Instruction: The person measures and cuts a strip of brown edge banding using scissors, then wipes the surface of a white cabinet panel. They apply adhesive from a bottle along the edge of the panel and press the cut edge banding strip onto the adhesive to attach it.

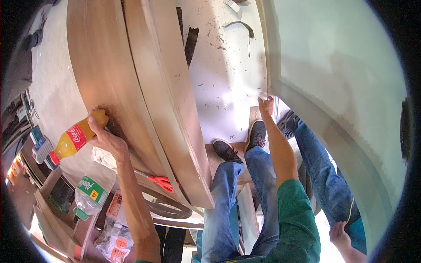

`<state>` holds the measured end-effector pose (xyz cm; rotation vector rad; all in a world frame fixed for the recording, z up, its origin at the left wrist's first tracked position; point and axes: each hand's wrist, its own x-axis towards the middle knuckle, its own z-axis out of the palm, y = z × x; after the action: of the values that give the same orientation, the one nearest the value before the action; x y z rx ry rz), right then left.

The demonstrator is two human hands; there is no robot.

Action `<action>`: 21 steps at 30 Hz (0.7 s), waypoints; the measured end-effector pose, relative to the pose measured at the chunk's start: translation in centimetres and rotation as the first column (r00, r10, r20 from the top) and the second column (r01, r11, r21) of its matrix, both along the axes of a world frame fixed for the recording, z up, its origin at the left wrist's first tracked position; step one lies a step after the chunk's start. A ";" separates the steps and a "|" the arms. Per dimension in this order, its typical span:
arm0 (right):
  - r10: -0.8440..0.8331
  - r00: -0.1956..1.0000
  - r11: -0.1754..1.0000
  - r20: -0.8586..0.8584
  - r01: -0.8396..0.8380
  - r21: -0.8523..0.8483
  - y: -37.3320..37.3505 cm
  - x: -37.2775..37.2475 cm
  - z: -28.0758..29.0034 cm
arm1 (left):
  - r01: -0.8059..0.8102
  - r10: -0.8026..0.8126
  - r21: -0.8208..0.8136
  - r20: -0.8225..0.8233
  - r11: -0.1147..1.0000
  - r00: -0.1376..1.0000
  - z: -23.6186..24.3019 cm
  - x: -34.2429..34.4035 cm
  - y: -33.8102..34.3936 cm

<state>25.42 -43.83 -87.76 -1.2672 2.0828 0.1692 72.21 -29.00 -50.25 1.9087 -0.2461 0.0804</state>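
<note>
My left hand (105,139) is wrapped round the lower half of a plastic bottle (70,141) of yellow-orange liquid with a red label. The bottle is tilted, its red cap pointing down to the left and its base by the curved brown wooden panel (103,57). Fingers bent and close together, my right hand (266,106) is at the lower edge strip of a large pale green curved panel (342,57). Whatever the fingertips pinch there is too small to name.
Red-handled scissors (163,183) lie by the wooden panel's lower end. An empty clear bottle (93,193) with a green label stands at lower left, near plastic bags (115,239). Dark scraps (191,44) litter the white surface. Another person's leg (318,166) and hand (340,236) show at right.
</note>
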 end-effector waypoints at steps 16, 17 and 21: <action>0.159 0.868 0.980 0.470 -0.195 0.028 2.3 5.0 3.3 | 0.017 -0.017 0.008 0.039 1.000 0.999 -0.4 0.2 0.3; 0.257 0.848 0.966 0.463 -0.215 -0.143 2.4 5.1 4.0 | 0.032 -0.033 0.012 0.075 0.999 0.997 -0.3 0.1 0.3; 0.314 0.813 0.929 0.491 -0.157 -0.334 3.1 6.4 9.1 | -0.026 0.026 0.007 -0.019 1.000 0.999 0.2 -0.1 0.0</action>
<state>31.82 -40.70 -78.68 -1.5323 1.4880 -0.3543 72.13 -28.98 -50.06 1.9184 -0.2085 0.0784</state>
